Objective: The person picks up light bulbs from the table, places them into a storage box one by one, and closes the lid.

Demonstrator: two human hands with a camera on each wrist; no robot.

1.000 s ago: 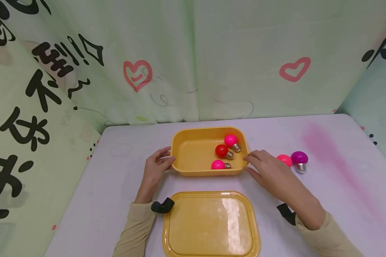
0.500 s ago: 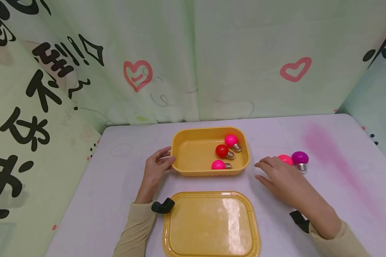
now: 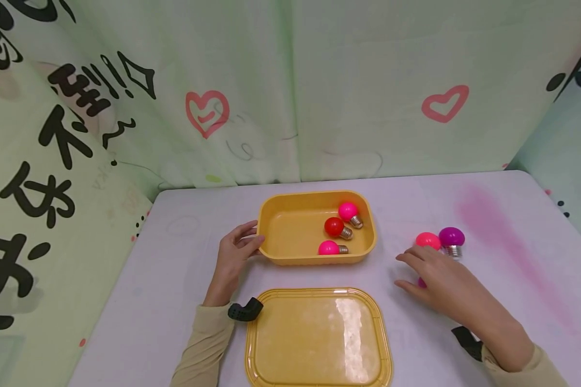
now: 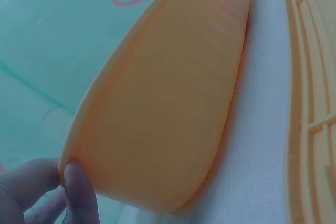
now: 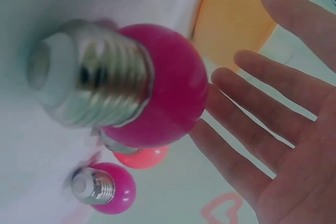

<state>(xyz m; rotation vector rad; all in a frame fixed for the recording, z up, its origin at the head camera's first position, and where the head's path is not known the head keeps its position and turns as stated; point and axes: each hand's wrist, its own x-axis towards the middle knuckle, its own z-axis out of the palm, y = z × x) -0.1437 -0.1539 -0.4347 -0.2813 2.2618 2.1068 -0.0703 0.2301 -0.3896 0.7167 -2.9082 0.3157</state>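
Note:
My left hand (image 3: 234, 255) grips the left end of a yellow plastic box (image 3: 288, 226); the left wrist view shows thumb and fingertips pinching its rim. Inside, towards the right, lie a pink light bulb (image 3: 347, 210), a red bulb (image 3: 333, 227) and another pink bulb (image 3: 328, 248). My right hand (image 3: 447, 282) is over the table right of the box, fingers spread. Close to those fingers is a magenta bulb (image 5: 173, 82) with a metal screw base, mostly hidden by the hand in the head view. Beyond it are a coral bulb (image 3: 427, 240) and a purple bulb (image 3: 452, 236).
A yellow lid (image 3: 310, 338) lies flat on the table in front of the box. The table (image 3: 503, 301) has a pale cloth with a pink stain on the right. A printed curtain (image 3: 348, 107) hangs right behind the table's back edge.
My right hand has let go of the box's right end and moved right and nearer, to the magenta bulb. The left hand and the box have stayed put.

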